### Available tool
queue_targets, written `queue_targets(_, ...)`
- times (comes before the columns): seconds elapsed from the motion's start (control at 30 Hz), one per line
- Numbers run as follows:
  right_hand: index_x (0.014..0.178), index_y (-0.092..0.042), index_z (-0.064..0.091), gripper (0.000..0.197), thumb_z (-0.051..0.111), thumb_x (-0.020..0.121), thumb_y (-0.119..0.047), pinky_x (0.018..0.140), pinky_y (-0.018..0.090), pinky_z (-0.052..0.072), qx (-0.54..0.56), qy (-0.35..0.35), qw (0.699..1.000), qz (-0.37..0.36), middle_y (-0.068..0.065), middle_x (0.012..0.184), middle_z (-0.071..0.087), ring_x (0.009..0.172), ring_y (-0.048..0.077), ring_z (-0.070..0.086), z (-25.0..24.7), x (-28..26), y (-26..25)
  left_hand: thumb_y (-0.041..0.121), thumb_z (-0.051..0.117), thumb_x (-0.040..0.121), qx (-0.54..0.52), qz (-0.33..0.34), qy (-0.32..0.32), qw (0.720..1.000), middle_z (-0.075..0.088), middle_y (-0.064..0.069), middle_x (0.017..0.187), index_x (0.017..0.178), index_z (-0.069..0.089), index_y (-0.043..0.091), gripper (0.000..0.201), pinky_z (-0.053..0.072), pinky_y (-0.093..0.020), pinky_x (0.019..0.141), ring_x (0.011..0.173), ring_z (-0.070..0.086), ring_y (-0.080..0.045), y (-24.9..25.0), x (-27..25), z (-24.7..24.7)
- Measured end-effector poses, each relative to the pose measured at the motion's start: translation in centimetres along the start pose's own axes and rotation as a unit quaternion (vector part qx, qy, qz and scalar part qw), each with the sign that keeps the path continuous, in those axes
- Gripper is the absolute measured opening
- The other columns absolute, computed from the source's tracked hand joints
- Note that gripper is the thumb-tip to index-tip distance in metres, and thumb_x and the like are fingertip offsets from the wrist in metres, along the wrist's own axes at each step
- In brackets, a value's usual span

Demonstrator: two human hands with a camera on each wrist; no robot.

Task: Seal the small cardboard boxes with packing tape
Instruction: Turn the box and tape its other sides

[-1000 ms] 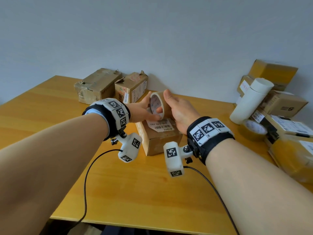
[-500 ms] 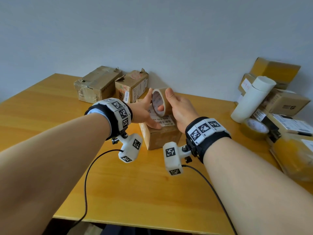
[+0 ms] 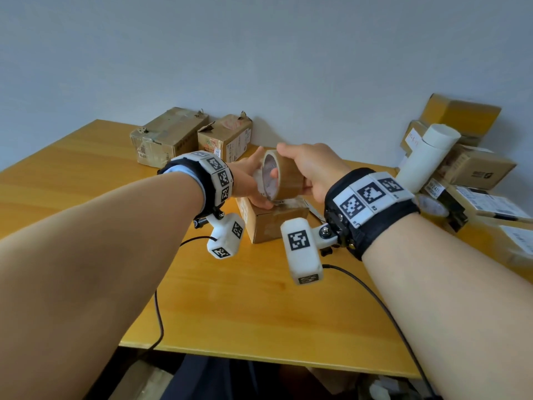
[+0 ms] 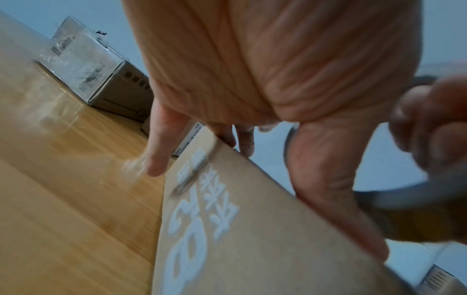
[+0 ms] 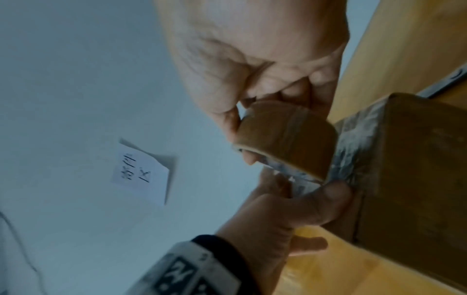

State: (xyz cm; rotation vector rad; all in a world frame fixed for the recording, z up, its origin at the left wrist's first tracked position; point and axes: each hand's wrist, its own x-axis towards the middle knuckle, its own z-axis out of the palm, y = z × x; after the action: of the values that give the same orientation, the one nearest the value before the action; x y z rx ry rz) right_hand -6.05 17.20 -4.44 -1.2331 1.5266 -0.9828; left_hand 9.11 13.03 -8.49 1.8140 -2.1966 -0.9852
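Small cardboard box [image 3: 272,223] mid-table, tape roll [image 3: 284,180] right on top, gripped by right hand [image 3: 313,168]; left hand [image 3: 248,183] fingers flat against box top.

A yellow wooden table [image 3: 230,307] is set against a pale wall. A small box [image 3: 274,223] is seen near its middle. Two worn boxes [image 3: 170,137] [image 3: 227,140] are placed side by side at the far edge. At the right, more boxes [image 3: 476,171] are piled (a white tube [image 3: 424,160] among them). Two black cables [image 3: 383,307] are trailed over the near edge.
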Motion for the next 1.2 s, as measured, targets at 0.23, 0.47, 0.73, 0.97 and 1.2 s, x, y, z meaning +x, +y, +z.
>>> queue_targets(0.23,0.108,-0.010,0.067,0.025,0.065,0.099,-0.033,0.048,0.025,0.056,-0.024,0.000,0.999,0.042,0.006,0.071,0.077,0.055,0.014,0.070,-1.8,-3.0,0.6,0.038,0.083,0.077,0.044,0.017,-0.007,0.999,0.017,0.010,0.162,0.155,0.014,0.046,0.104,0.042,-0.054,0.108,0.143,0.032,-0.029,0.1,-0.4,0.0)
queue_targets(0.47,0.107,-0.014,0.065,0.026,0.065,0.098,-0.038,0.077,0.040,0.063,-0.062,0.019,0.996,0.062,0.004,0.081,0.079,0.078,0.022,0.076,-1.6,-4.3,0.7,0.034,0.086,0.074,0.022,0.019,-0.014,0.999,0.024,0.009,0.161,0.152,0.019,0.053,0.104,0.044,-0.053,0.104,0.141,0.035,-0.030,0.6,-0.8,0.2)
queue_targets(0.73,0.096,-0.014,0.070,0.027,0.065,0.097,-0.041,0.088,0.045,0.061,-0.163,0.020,0.982,0.098,0.006,0.087,0.079,0.087,0.025,0.075,-2.0,-5.5,3.5,0.040,0.085,0.073,0.006,-0.002,-0.028,1.000,0.026,0.009,0.160,0.147,0.029,0.056,0.094,0.043,-0.056,0.105,0.140,0.034,-0.031,0.3,-0.6,0.3)
queue_targets(0.97,0.099,-0.009,0.064,0.029,0.063,0.100,-0.037,0.071,0.036,0.059,-0.140,-0.020,0.975,0.170,0.001,0.055,0.068,0.054,0.015,0.062,-2.0,-6.0,5.8,0.038,0.080,0.080,0.021,0.016,-0.036,0.999,0.013,0.019,0.163,0.146,0.033,0.054,0.083,0.050,-0.055,0.099,0.145,0.027,-0.029,0.6,-0.4,0.4)
queue_targets(1.2,0.087,-0.016,0.057,0.025,0.055,0.104,-0.034,0.068,0.025,0.062,-0.162,-0.031,0.975,0.147,-0.005,0.052,0.066,0.058,0.011,0.067,-1.5,-5.7,6.9,0.033,0.080,0.080,0.015,0.038,-0.026,0.999,0.023,0.012,0.161,0.136,0.052,0.051,0.065,0.057,-0.047,0.091,0.140,0.037,-0.029,1.1,-1.0,0.8)
